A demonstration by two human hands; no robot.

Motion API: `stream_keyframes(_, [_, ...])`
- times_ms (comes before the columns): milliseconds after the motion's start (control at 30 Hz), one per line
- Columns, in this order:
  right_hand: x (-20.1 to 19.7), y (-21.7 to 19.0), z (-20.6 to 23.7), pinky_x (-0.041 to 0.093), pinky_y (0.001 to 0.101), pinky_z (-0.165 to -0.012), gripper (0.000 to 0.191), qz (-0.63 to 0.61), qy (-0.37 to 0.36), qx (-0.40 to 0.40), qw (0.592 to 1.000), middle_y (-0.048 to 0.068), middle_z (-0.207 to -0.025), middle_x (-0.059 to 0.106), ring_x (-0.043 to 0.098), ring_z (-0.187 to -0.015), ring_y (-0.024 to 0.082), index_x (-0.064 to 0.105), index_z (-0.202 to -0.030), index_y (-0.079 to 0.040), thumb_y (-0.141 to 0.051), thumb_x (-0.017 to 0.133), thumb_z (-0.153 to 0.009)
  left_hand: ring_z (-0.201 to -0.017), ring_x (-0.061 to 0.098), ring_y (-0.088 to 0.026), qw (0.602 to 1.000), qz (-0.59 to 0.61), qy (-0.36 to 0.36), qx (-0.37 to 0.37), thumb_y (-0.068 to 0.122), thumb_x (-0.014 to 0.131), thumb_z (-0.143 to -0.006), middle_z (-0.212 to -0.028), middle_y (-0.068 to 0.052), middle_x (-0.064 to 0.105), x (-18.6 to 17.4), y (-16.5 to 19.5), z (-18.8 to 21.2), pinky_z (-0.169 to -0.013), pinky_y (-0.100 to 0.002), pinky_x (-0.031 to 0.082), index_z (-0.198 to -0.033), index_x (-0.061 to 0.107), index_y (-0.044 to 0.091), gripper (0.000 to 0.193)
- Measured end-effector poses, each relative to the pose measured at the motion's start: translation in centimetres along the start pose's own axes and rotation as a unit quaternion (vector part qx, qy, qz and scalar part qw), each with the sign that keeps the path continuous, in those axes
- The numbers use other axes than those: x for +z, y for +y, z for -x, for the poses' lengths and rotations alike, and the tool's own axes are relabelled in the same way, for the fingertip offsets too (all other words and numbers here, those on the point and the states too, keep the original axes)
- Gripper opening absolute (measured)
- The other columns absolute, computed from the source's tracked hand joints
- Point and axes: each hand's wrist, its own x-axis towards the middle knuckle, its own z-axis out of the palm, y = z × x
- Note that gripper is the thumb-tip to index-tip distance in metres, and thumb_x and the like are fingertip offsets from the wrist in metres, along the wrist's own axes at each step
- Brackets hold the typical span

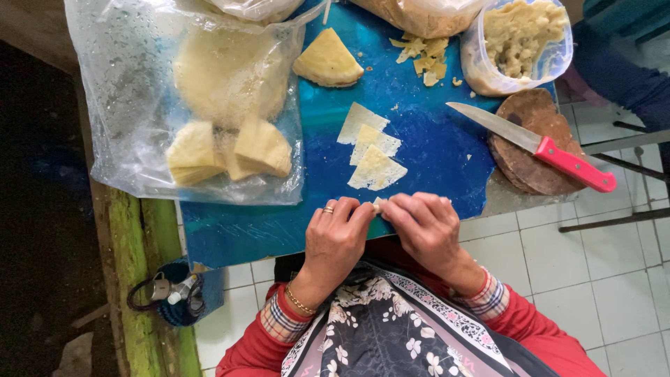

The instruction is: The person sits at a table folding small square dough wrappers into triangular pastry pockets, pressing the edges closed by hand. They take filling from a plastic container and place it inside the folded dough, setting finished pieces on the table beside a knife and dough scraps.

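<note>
1. Board (433, 150): blue, lying directly ahead of both hands; its near edge sits just under the knuckles.
2. Bag (125, 105): clear plastic, ahead and to the left of the left hand, holding stacked wrapper sheets and cut wedges.
3. Tub (488, 77): clear, far ahead of the right hand, full of pale filling.
4. Block (523, 157): round, dark wood, ahead and right of the right hand; the knife (537, 145), red-handled, rests across it, blade pointing left.
5. Wedge (326, 61): a cut stack of wrappers, well ahead of the left hand.
6. Wrappers (373, 167): three thin triangles, just ahead of the fingertips, overlapping slightly.
7. Left hand (335, 237): closed in a pinch, thumb and fingers on the roll.
8. Right hand (426, 227): likewise curled, fingertips meeting the left's.
9. Roll (377, 203): small and pale, gripped between both hands; mostly hidden, so its fold cannot be confirmed.
10. Judgement: good rolling needs even pressure from both sides, tight tucking, and no tearing.
</note>
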Motion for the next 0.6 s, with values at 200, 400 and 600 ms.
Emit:
stream_keyframes(200, [0.1,-0.3,-0.4,0.046,0.0390,-0.087,0.035,0.015,-0.029,0.021,0.999,0.001,-0.118,0.071,0.064,-0.104,0.022,0.072,-0.122,-0.009,-0.019,0.078,-0.089,-0.081,0.062,-0.024,1.000,0.015,0.001,-0.018,0.017,0.071,-0.092,-0.090,-0.004,0.058,0.5,-0.1,-0.8,-0.066,-0.038,0.044,-0.103,0.065,0.010,0.014])
stream_keyframes(400, [0.1,0.3,-0.9,0.045,0.0402,-0.082,0.045,-0.063,-0.044,0.065,0.995,0.006,-0.113,0.069,0.062,-0.100,0.026,0.069,-0.121,-0.008,-0.027,0.081,-0.082,-0.079,0.063,-0.026,0.997,0.037,-0.026,-0.054,0.019,0.069,-0.095,-0.089,-0.007,0.058,1.1,-0.4,-1.1,-0.065,-0.040,0.045,-0.097,0.064,0.011,0.009])
stream_keyframes(600, [-1.6,1.4,-4.0,0.045,0.0389,-0.075,0.023,-0.073,-0.080,0.005,0.994,0.001,-0.105,0.071,0.065,-0.092,0.024,0.071,-0.104,-0.013,-0.019,0.081,-0.084,-0.076,0.065,-0.029,0.978,0.171,-0.036,-0.110,0.023,0.067,-0.102,-0.088,-0.007,0.062,0.7,-1.0,-0.9,-0.065,-0.042,0.048,-0.095,0.067,0.011,0.014])
